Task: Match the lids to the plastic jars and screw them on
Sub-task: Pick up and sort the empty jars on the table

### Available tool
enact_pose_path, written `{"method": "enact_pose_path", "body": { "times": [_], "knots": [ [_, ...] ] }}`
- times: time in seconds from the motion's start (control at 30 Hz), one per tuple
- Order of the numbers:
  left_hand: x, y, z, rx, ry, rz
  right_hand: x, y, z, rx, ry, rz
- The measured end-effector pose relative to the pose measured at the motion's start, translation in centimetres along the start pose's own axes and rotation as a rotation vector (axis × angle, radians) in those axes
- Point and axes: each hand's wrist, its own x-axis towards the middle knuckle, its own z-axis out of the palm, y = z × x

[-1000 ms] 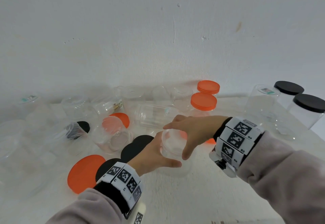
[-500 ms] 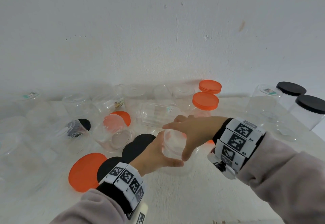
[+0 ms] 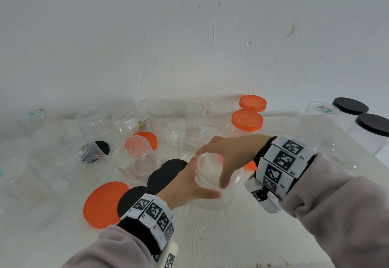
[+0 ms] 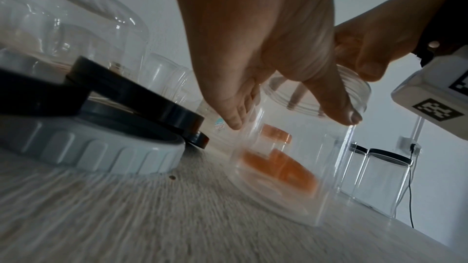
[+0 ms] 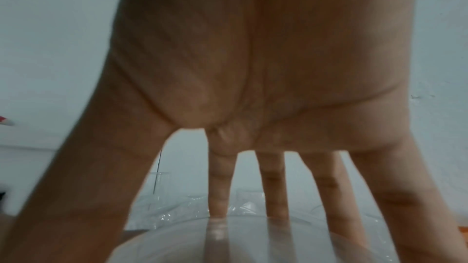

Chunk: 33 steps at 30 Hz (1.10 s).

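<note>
A clear plastic jar (image 3: pixel 214 202) stands upright on the white table, in the middle. My left hand (image 3: pixel 207 177) grips its body from the left, with the thumb across the front. My right hand (image 3: pixel 210 168) comes down from above, fingers and thumb spread round a clear lid (image 3: pixel 207 171) on the jar's mouth. In the left wrist view the jar (image 4: pixel 291 177) is blurred and the lid (image 4: pixel 354 91) sits at its top under the right hand (image 4: pixel 367 51). The right wrist view shows fingers (image 5: pixel 273 187) reaching down onto the clear lid (image 5: pixel 253 243).
Loose lids lie to the left: an orange lid (image 3: pixel 105 202) and black lids (image 3: pixel 166 175). Open clear jars (image 3: pixel 136 160) lie and stand behind. Orange-lidded jars (image 3: pixel 247 120) stand at the back, black-lidded jars (image 3: pixel 372 124) at the right. A white ribbed lid (image 4: pixel 101 153) sits near my left wrist.
Both hands keep their hold on the jar and its lid. Only slight shifts of hands and view show.
</note>
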Motion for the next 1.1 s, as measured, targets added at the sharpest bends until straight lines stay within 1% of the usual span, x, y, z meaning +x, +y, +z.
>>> {"method": "enact_pose_path", "body": {
  "times": [0.07,0.2,0.27,0.33,0.43,0.5,0.7,0.8,0.9,1.0,1.1],
  "knots": [
    [0.0,0.0,0.0,-0.01,0.0,0.004,0.1,0.1,0.2,0.013,0.031,0.003],
    [0.0,-0.1,0.0,-0.045,-0.004,0.024,0.3,-0.1,1.0,-0.012,0.129,0.099],
    [0.1,-0.1,0.0,-0.039,-0.003,0.024,0.3,0.0,1.1,-0.033,0.126,0.123],
    [0.1,-0.2,0.0,-0.036,0.002,0.01,0.3,0.2,0.9,-0.034,0.096,0.097],
    [0.1,-0.3,0.0,-0.019,0.005,0.0,0.1,0.1,0.5,-0.015,0.057,0.015],
    [0.1,-0.3,0.0,-0.018,0.0,0.006,0.2,0.0,0.4,-0.016,0.053,-0.005],
    [0.2,-0.3,0.1,-0.044,-0.003,0.021,0.5,0.0,1.0,-0.043,0.132,0.058],
    [0.2,-0.3,0.1,-0.04,0.0,0.02,0.4,0.1,1.0,-0.052,0.122,0.071],
    [0.1,-0.4,0.1,-0.025,0.008,0.014,0.1,0.0,0.7,-0.049,0.081,0.011],
    [0.2,-0.5,0.2,-0.018,0.01,0.037,0.0,0.0,0.5,-0.02,0.063,-0.059],
    [0.1,-0.4,0.2,-0.015,0.017,0.035,0.2,0.0,0.8,-0.03,0.107,-0.04]
  ]
}}
